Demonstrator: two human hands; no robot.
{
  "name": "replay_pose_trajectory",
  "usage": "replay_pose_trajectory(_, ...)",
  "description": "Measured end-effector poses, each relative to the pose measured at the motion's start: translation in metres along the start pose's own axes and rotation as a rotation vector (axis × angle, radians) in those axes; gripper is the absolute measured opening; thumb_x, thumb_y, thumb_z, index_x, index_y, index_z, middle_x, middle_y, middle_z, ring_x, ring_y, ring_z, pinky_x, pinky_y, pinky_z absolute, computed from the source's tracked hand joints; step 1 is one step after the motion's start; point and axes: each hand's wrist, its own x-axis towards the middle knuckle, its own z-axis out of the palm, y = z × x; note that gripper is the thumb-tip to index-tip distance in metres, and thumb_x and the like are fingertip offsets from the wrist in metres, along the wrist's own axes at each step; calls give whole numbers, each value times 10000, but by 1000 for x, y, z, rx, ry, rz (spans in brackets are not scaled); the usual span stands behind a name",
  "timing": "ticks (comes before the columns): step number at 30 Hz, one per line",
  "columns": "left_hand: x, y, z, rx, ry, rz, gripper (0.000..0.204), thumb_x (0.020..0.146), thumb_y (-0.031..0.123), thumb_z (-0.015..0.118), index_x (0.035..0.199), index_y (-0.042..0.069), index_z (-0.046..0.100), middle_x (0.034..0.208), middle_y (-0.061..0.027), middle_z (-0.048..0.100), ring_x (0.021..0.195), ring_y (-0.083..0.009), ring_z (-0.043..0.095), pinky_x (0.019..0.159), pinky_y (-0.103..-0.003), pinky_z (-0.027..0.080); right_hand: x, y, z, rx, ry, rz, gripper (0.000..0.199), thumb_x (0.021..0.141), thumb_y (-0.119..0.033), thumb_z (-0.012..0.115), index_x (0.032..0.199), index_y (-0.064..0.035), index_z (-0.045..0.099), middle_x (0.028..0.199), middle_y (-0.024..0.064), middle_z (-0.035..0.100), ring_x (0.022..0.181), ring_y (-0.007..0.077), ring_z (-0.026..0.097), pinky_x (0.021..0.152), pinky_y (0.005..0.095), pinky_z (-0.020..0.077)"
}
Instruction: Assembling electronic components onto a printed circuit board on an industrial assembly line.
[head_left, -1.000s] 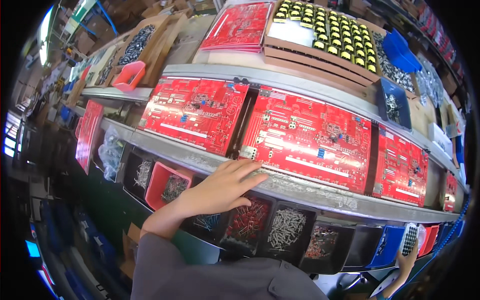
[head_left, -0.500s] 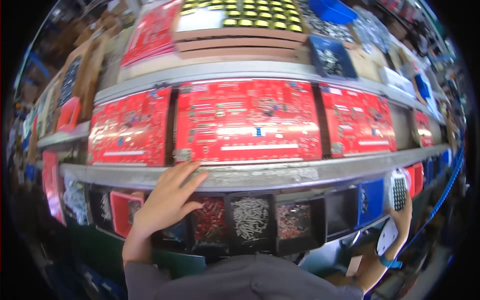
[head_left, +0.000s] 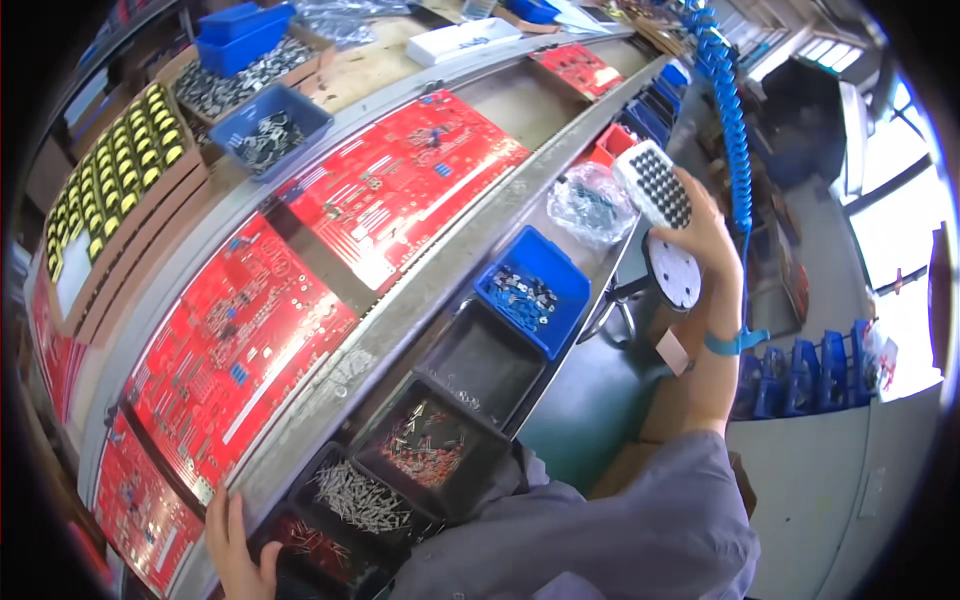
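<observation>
My right hand (head_left: 706,232) is raised at the right, shut on a white perforated block with rows of dark holes (head_left: 655,183); a round white disc (head_left: 673,272) sits just below it against my palm. A blue strap (head_left: 733,342) circles that wrist, tied to a blue coiled cord (head_left: 727,110). My left hand (head_left: 236,546) rests at the bottom left, fingers spread on the metal rail edge (head_left: 400,315) beside a black bin of small red parts (head_left: 315,548). Large red circuit boards (head_left: 235,345) (head_left: 400,180) lie on the conveyor above the rail.
Below the rail stand black bins of metal pins (head_left: 365,495), of red-tipped parts (head_left: 430,445), an almost bare one (head_left: 480,360), and a blue bin (head_left: 532,290). A clear bag (head_left: 590,200) lies further along. Trays of yellow components (head_left: 120,150) and blue bins (head_left: 268,125) sit behind.
The view has swung sharply to the right. My right hand with the perforated block rose from the lower right corner to mid-right. My left hand stayed on the rail, now at bottom left.
</observation>
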Motion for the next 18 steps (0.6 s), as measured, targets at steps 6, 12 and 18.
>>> replay_pose_trajectory(6, -1, -5, -1, -5, 0, 29, 583, 900, 217, 605, 1402, 11, 391, 1415, -238, 393, 1307, -409, 363, 1090, -445, 279, 0, 14, -32, -45, 84, -45, 960, 553, -232, 828, 1379, 5, 400, 1265, 186, 536, 1180, 297, 512, 1017, 373, 376)
replay_pose_trajectory(12, 0, -1, -5, 7, -16, 1, 587, 898, 215, 610, 1399, 5, 390, 1416, -240, 392, 1312, -406, 361, 1095, -440, 275, -9, 9, -22, 43, -100, 31, 958, 547, -211, 827, 1383, -8, 406, 1293, 204, 530, 1197, 310, 515, 1038, 368, 370)
replay_pose_trajectory(18, 2, -1, -4, 1, -8, 17, 582, 893, 195, 614, 1396, 5, 392, 1413, -240, 395, 1312, -410, 362, 1095, -438, 280, -23, -16, 11, -73, -237, -62, 907, 536, -320, 811, 1354, -166, 450, 1214, 92, 539, 1175, 338, 490, 942, 522, 367)
